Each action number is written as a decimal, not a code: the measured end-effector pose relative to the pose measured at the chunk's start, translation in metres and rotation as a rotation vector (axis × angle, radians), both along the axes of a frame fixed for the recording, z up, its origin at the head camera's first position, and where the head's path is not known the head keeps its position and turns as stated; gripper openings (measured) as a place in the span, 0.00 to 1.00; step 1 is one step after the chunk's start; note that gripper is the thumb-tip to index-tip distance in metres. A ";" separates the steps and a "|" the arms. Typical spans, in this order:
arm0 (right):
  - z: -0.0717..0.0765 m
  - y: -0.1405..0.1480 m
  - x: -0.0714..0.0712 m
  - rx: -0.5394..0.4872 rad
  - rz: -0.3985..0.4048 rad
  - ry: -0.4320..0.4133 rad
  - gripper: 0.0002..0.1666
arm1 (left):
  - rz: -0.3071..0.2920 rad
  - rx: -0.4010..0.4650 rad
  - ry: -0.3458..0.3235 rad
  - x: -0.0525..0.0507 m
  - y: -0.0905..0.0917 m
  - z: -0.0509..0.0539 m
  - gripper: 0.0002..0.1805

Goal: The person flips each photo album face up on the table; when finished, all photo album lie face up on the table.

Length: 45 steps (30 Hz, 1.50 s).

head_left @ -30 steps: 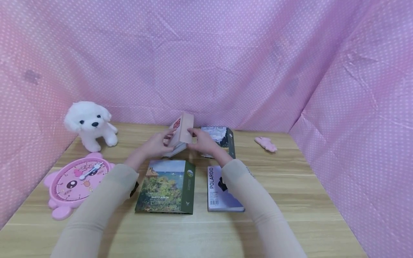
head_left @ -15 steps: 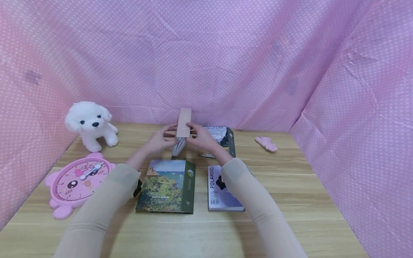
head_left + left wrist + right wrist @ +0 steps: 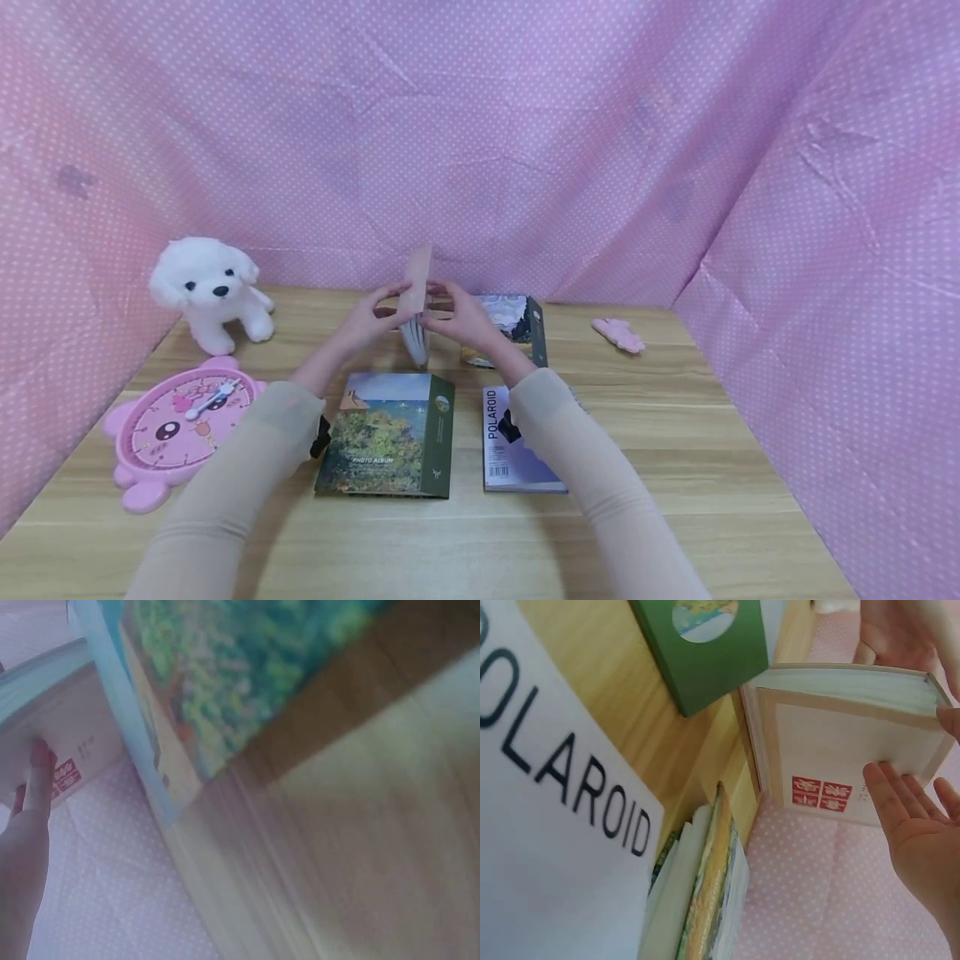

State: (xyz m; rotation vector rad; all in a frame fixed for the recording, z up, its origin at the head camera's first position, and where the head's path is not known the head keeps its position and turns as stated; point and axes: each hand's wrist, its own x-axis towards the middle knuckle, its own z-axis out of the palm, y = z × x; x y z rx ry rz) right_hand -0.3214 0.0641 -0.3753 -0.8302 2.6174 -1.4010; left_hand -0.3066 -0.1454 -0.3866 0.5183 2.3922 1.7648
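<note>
A pale pink book (image 3: 417,282) with red square lettering (image 3: 821,793) stands upright behind the green photo album (image 3: 382,433), its spine toward the head camera. The left hand (image 3: 369,323) grips it from the left; in the left wrist view that hand's fingers lie against the cover (image 3: 90,742). From the right, the right hand (image 3: 468,323) holds it, thumb near the spine edge and fingers along the other cover, as the right wrist view shows. Pale page edges (image 3: 855,688) show between the covers.
A white plush dog (image 3: 213,287) and a pink clock (image 3: 183,425) are at the left. The POLAROID book (image 3: 510,467) lies front right, another picture-covered album (image 3: 506,317) behind it. A small pink item (image 3: 618,334) lies back right. Pink dotted cloth (image 3: 480,150) surrounds the table.
Both hands have turned the pink book, so its front lettering no longer shows in the head view and its spine stands more upright. It has also shifted slightly left.
</note>
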 end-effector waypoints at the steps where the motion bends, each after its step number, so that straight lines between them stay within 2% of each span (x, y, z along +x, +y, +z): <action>1: -0.001 -0.001 0.000 -0.003 0.009 -0.006 0.40 | -0.005 -0.010 -0.002 0.002 0.000 0.004 0.36; 3: -0.003 -0.002 0.000 0.001 0.025 -0.013 0.40 | -0.013 -0.025 -0.004 0.004 -0.002 0.011 0.35; 4: -0.005 -0.003 0.000 0.007 0.031 -0.014 0.39 | -0.011 -0.029 0.003 0.002 -0.003 0.009 0.35; 10: -0.017 -0.005 -0.004 0.076 0.046 -0.018 0.38 | 0.025 -0.047 0.032 -0.014 -0.013 -0.011 0.35; 13: -0.023 -0.005 -0.006 0.114 0.052 -0.041 0.39 | 0.045 -0.051 0.035 -0.017 -0.016 -0.016 0.35; 19: -0.027 -0.004 -0.006 0.207 0.039 -0.059 0.42 | 0.038 -0.049 0.031 -0.018 -0.022 -0.019 0.37; 28: -0.030 -0.003 -0.009 0.297 0.082 -0.125 0.48 | 0.009 -0.026 -0.009 -0.016 -0.032 -0.021 0.38; 39: -0.037 0.002 -0.011 0.326 0.094 -0.164 0.45 | -0.003 -0.083 -0.028 -0.016 -0.042 -0.025 0.40; 45: -0.039 0.004 -0.011 0.384 0.101 -0.156 0.42 | 0.013 -0.103 -0.064 -0.015 -0.050 -0.028 0.41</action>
